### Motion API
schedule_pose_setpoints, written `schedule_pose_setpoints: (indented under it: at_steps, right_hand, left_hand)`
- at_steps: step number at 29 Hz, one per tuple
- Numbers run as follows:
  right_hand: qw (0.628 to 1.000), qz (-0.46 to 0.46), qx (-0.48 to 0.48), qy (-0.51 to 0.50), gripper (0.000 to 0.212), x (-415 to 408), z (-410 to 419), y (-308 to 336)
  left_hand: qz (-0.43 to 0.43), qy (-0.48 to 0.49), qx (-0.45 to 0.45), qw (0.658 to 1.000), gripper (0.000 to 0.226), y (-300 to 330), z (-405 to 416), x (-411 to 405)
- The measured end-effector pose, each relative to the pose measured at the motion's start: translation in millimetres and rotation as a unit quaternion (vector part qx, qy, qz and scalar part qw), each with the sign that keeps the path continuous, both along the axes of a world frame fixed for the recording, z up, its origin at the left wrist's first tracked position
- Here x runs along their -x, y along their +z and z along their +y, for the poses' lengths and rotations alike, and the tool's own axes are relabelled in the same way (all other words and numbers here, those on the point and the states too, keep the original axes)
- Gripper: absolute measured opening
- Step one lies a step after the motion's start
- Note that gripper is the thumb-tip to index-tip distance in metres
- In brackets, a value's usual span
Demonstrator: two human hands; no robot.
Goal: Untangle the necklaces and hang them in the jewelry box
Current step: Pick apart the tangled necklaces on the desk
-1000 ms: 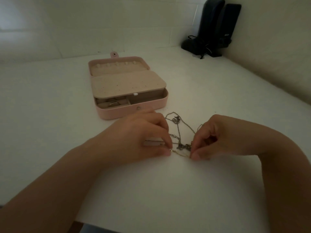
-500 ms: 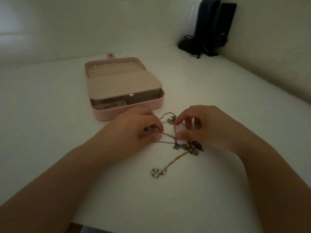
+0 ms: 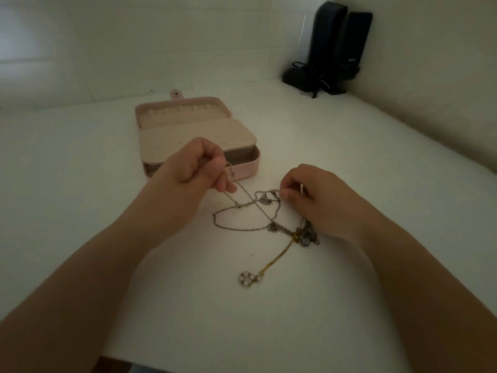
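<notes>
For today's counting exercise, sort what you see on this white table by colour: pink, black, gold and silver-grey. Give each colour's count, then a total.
Pink: 1, the jewelry box.
Black: 2, the speakers in the corner.
Gold: 1, the gold chain with a pearl ring.
Silver-grey: chains too tangled to count apart, taken as 1 tangle.
Total: 5.

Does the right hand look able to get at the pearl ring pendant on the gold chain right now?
Probably yes, once it lets go. The pendant lies in the open on the table, nearer the person than both hands, with nothing over it. The right hand is busy pinching a silver chain.
</notes>
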State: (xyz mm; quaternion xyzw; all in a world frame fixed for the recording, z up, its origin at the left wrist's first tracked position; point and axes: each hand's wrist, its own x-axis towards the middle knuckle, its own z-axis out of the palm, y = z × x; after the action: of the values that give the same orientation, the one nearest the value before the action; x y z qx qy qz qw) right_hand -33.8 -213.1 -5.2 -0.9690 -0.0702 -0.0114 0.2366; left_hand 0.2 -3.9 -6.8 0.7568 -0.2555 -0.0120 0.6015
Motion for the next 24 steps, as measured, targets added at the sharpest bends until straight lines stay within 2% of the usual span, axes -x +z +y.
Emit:
schedule_pose_setpoints:
  at_steps: [2, 6, 11, 14, 15, 17, 18, 20, 22, 24]
  right_hand:
    - [0.999, -0.031, -0.028, -0.009, 0.004, 0, 2, 1]
    - [0.999, -0.014, -0.007, 0.034, 0.022, -2, 13, -3]
    - [0.999, -0.022, 0.007, 0.038, 0.007, -6, 19, -5]
    - [0.998, -0.037, 0.007, 0.04, 0.008, -5, 18, -5]
    - [0.998, -0.045, -0.014, 0.037, 0.01, -4, 18, -3]
    - [0.991, -0.066, -0.114, -0.002, 0.017, -1, 17, 4]
    - [0.979, -0.077, -0.188, -0.031, 0.021, -1, 14, 8]
    - [0.927, -0.099, -0.354, -0.077, 0.023, -1, 6, 15]
    - [0.847, -0.11, -0.509, -0.11, 0.021, -3, -5, 20]
    - [0.746, -0.109, -0.644, -0.132, 0.019, -5, -13, 22]
  left_hand:
    - [0.02, -0.025, 0.022, 0.999, 0.014, 0, -1, 0]
    - [0.032, -0.053, 0.011, 0.998, 0.006, 0, -3, 1]
    - [0.026, -0.05, 0.005, 0.998, 0.005, 3, -2, 1]
    - [0.018, -0.051, -0.014, 0.998, 0.005, 3, -2, 3]
    - [0.015, -0.049, -0.019, 0.998, 0.006, 4, -1, 3]
    - [0.009, -0.044, -0.031, 0.999, 0.007, 5, 0, 4]
    - [0.006, -0.038, -0.037, 0.999, 0.008, 6, 0, 5]
    - [0.002, -0.018, -0.058, 0.998, 0.009, 4, 0, 5]
    - [-0.011, 0.003, -0.099, 0.995, 0.01, 3, -1, 6]
    - [-0.028, 0.018, -0.155, 0.987, 0.011, 1, -1, 7]
